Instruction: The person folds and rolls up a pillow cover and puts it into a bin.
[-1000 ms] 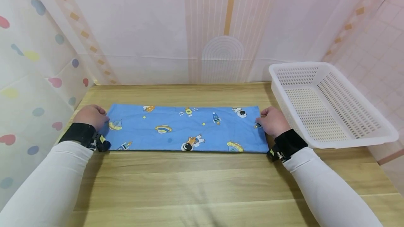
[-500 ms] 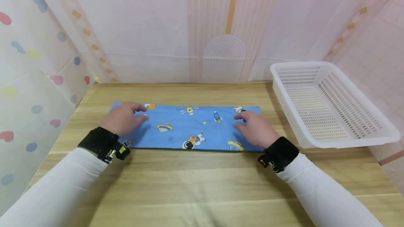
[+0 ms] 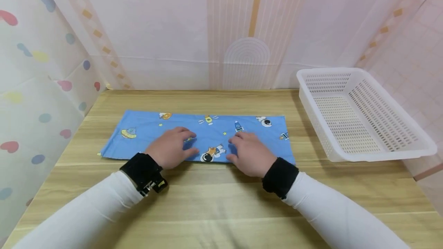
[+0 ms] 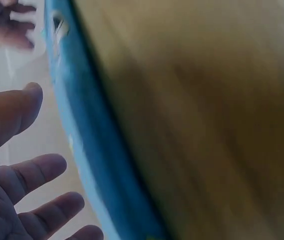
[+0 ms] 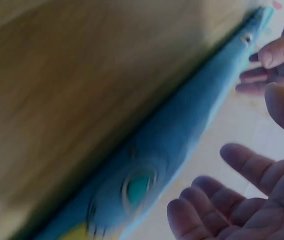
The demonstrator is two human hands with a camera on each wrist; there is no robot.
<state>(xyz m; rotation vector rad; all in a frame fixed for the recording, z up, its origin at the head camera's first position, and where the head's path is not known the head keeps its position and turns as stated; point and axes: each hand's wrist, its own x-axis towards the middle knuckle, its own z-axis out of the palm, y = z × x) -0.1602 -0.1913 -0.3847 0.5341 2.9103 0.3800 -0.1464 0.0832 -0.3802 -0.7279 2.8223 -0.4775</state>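
A blue cloth [image 3: 145,133] printed with astronauts, rockets and planets lies folded in a long flat strip across the wooden table. My left hand [image 3: 173,147] is over the strip left of its middle, fingers spread and loosely bent, holding nothing. Facing it from the right, my right hand [image 3: 250,155] is over the cloth with its fingers likewise apart. The astronaut print shows between the two hands. In the left wrist view, relaxed left fingers [image 4: 37,172] appear beside the blue fold [image 4: 89,135]; the right wrist view shows the right fingers [image 5: 246,167] apart too.
A white plastic basket [image 3: 316,126] with slotted walls stands at the right of the table [image 3: 214,199]. Behind the table hangs a pale patterned curtain [image 3: 166,30]; a dotted one [image 3: 52,99] borders the left side.
Both hands have left the cloth's short ends and moved inward toward its middle, their fingers loosening. The cloth's left end now shows uncovered. The basket stays where it was.
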